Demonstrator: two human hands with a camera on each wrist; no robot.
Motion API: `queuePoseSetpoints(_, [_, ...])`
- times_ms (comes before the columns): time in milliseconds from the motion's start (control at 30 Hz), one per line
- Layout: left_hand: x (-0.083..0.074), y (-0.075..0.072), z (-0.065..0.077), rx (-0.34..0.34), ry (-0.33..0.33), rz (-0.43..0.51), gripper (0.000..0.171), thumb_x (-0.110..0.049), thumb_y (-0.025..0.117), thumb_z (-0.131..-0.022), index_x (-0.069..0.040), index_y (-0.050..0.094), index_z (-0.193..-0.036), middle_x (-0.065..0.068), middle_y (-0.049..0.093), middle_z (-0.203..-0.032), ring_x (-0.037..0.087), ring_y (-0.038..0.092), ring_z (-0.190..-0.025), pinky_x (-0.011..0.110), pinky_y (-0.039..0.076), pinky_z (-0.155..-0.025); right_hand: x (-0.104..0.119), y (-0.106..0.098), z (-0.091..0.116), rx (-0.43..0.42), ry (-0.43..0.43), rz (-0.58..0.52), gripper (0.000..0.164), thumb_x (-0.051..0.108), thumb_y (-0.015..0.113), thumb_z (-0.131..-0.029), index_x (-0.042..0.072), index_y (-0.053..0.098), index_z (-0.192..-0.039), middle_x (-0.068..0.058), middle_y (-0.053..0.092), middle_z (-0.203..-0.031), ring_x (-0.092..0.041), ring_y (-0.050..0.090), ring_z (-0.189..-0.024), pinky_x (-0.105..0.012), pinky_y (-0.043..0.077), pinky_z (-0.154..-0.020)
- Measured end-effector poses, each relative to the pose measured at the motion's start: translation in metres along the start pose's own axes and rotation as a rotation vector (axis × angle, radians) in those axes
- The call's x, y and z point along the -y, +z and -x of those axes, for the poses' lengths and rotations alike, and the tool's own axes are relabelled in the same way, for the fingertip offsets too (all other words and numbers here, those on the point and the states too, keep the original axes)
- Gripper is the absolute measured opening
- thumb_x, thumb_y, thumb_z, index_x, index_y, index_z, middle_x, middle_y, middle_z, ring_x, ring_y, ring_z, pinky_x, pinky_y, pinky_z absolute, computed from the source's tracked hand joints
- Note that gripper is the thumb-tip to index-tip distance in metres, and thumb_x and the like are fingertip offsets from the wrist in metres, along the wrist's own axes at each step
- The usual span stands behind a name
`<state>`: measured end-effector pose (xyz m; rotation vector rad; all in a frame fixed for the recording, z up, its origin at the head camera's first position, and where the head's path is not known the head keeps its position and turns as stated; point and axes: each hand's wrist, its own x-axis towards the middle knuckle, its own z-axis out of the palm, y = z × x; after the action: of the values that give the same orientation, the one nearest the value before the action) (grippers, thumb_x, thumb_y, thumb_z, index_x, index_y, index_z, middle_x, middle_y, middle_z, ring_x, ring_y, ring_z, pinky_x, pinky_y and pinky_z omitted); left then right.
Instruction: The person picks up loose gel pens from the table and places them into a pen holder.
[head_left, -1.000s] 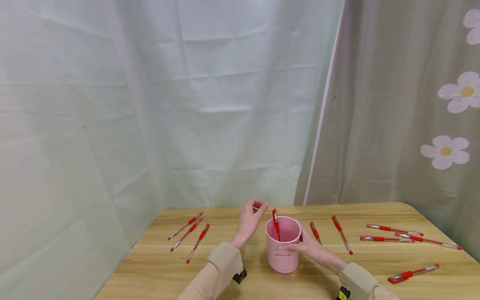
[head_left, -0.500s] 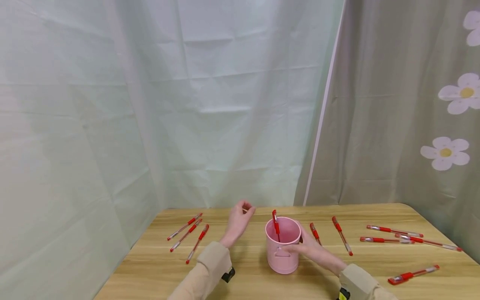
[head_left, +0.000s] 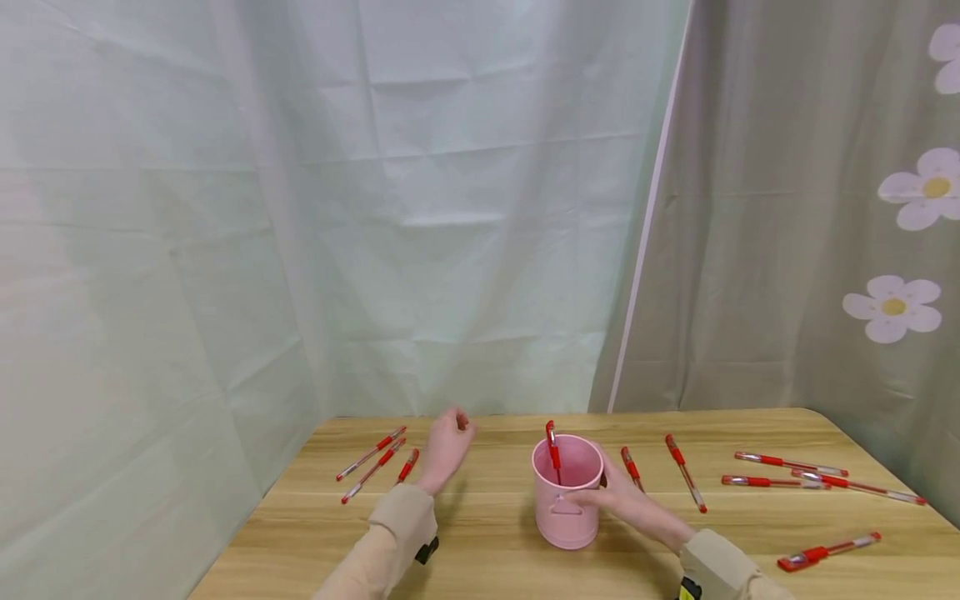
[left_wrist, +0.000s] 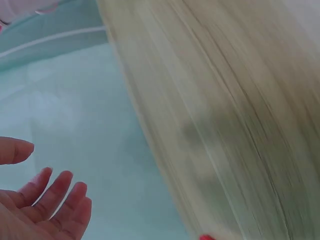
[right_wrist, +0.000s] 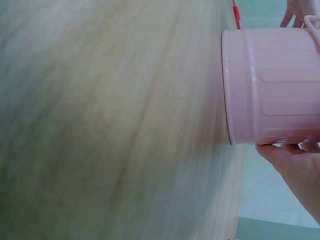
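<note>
A pink metal bucket [head_left: 567, 521] with a small side handle stands upright on the wooden table. One red gel pen [head_left: 553, 450] leans inside it, cap end above the rim. My right hand [head_left: 618, 496] grips the bucket from its right side, thumb across the front; in the right wrist view, fingers [right_wrist: 285, 152] lie along the bucket wall. My left hand [head_left: 446, 450] is in the air left of the bucket and holds nothing. In the left wrist view its fingers [left_wrist: 55, 200] are loosely bent, thumb apart. It partly covers a red pen [head_left: 407, 465] in the head view.
Two more red pens, one nearer the back [head_left: 371, 452] and one beside it [head_left: 373, 471], lie at the table's left. Several red pens lie right of the bucket, including a slanted pen [head_left: 686, 472] and a front pen [head_left: 828, 552]. A pale curtain [head_left: 450, 250] hangs behind.
My left hand has moved left, away from the bucket, to beside the left group of pens. The right hand and bucket have stayed in place.
</note>
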<state>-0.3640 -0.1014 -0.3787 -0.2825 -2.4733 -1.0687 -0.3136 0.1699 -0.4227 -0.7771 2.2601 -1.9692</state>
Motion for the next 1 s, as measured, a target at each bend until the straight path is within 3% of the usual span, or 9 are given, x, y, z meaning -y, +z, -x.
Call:
queuePoseSetpoints(100, [0.008,-0.005,-0.001,-0.006,-0.018,-0.09,0.016,-0.017,0.059,-0.083,-0.002,0.054,-0.086,0.004,0.051,-0.077,0.017,0.046,-0.061,0.032,0.039,-0.051,0.0,0.0,0.0,0.002,-0.004,-0.005,0.072,0.011,0.072,-0.076,0.003,0.029,-0.134,-0.019,0.041,-0.126,-0.034,0.039,-0.114,-0.037,0.037,-0.088])
queuePoseSetpoints(500, [0.024,-0.019,-0.002,0.026,-0.054,-0.248,0.025,-0.022,0.061,-0.083,0.001,0.054,-0.09,0.01,0.053,-0.08,0.023,0.051,-0.062,0.036,0.041,-0.05,-0.001,0.0,0.0,-0.008,-0.006,0.014,0.072,0.012,0.072,-0.076,0.002,0.03,-0.133,-0.019,0.042,-0.125,-0.034,0.04,-0.113,-0.037,0.038,-0.088])
queuePoseSetpoints(733, [0.043,-0.021,0.003,0.095,-0.062,-0.378,0.044,-0.028,0.068,-0.078,0.009,0.051,-0.095,0.02,0.051,-0.089,0.039,0.052,-0.082,0.047,0.045,-0.06,-0.002,0.0,0.0,-0.013,-0.01,0.011,0.072,0.011,0.072,-0.076,0.003,0.03,-0.133,-0.019,0.042,-0.124,-0.033,0.04,-0.113,-0.037,0.037,-0.088])
queuePoseSetpoints(1000, [0.067,-0.022,0.003,0.089,-0.076,-0.45,0.051,-0.028,0.073,-0.072,0.011,0.051,-0.096,0.028,0.049,-0.095,0.043,0.048,-0.09,0.051,0.045,-0.06,-0.002,0.001,0.001,-0.024,-0.014,0.023,0.072,0.01,0.073,-0.076,0.002,0.031,-0.133,-0.019,0.042,-0.125,-0.034,0.04,-0.113,-0.038,0.036,-0.089])
